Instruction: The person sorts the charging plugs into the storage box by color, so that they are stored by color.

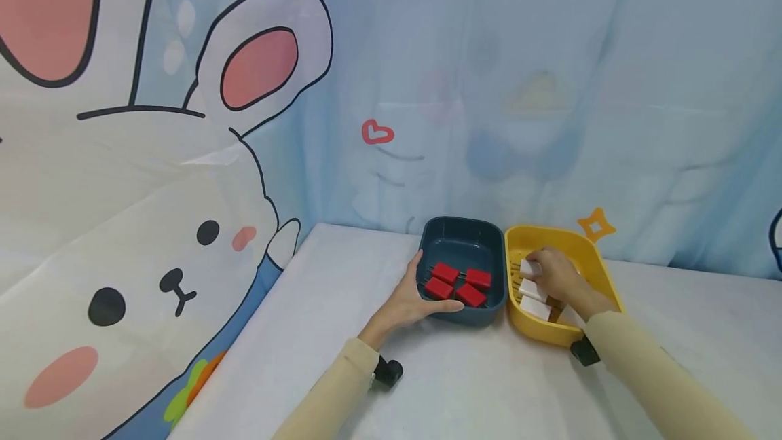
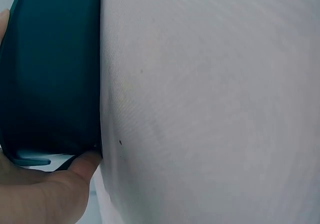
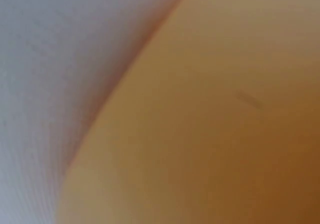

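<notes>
Four-sided with rounded corners, a dark blue basin (image 1: pixel 464 229) holds several red blocks (image 1: pixel 470 295) with thin metal prongs. My left hand (image 1: pixel 403 301) grips its near left corner, thumb along the front wall and fingers at the left side. The left wrist view shows the basin's wall (image 2: pixel 55 74) up close beside that hand. Inside the yellow basin (image 1: pixel 546 233) lie several white blocks (image 1: pixel 535 309), some with prongs showing. My right hand (image 1: pixel 559 277) reaches in and pinches a white block (image 1: pixel 529 267) near the left wall; its fingertips are partly hidden.
Both basins stand side by side, touching, on a white-covered table (image 1: pixel 476 386). A printed curtain (image 1: pixel 391 53) hangs close behind them, and a rabbit-print sheet (image 1: pixel 153 223) runs along the left. The yellow basin's outer wall (image 3: pixel 200 124) fills most of the right wrist view.
</notes>
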Demonstrator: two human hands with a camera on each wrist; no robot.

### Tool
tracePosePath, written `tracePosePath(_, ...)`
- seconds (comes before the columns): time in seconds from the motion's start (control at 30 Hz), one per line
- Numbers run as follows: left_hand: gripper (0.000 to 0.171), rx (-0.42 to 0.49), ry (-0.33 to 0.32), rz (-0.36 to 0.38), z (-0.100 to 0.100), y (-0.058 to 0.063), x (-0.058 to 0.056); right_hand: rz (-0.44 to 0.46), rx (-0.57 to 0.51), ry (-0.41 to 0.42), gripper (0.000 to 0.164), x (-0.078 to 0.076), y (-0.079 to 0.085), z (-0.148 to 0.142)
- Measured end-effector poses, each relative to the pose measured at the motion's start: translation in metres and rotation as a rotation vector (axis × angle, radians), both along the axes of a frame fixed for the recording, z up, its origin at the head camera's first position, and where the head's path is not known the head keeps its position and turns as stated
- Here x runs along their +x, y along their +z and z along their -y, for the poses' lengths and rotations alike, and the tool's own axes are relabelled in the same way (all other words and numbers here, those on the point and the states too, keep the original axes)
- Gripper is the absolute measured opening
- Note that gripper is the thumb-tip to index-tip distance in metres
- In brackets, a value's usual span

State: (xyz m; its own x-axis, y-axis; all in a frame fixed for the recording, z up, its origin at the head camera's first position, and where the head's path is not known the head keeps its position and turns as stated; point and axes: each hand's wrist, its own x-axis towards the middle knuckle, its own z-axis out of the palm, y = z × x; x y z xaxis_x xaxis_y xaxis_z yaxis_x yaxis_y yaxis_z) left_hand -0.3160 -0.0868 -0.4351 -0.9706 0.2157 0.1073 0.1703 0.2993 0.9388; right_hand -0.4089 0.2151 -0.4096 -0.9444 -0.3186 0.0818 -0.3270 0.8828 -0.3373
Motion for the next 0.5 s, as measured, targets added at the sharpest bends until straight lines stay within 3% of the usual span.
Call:
tracePosePath(0.13,0.118,-0.005,0.001,0.009,-0.006,0.001,0.004,-0.018,0.009,-0.001,0.041,0.007,0.004,-0.007)
tracePosePath(0.27,0.119,-0.017,0.011,0.019,-0.008,0.001,0.006,-0.105,0.004,0.051,0.041,0.014,0.011,-0.013)
tracePosePath(0.5,0.119,-0.035,0.036,0.033,0.000,0.002,0.005,-0.291,-0.002,0.186,0.041,0.034,0.044,-0.016)
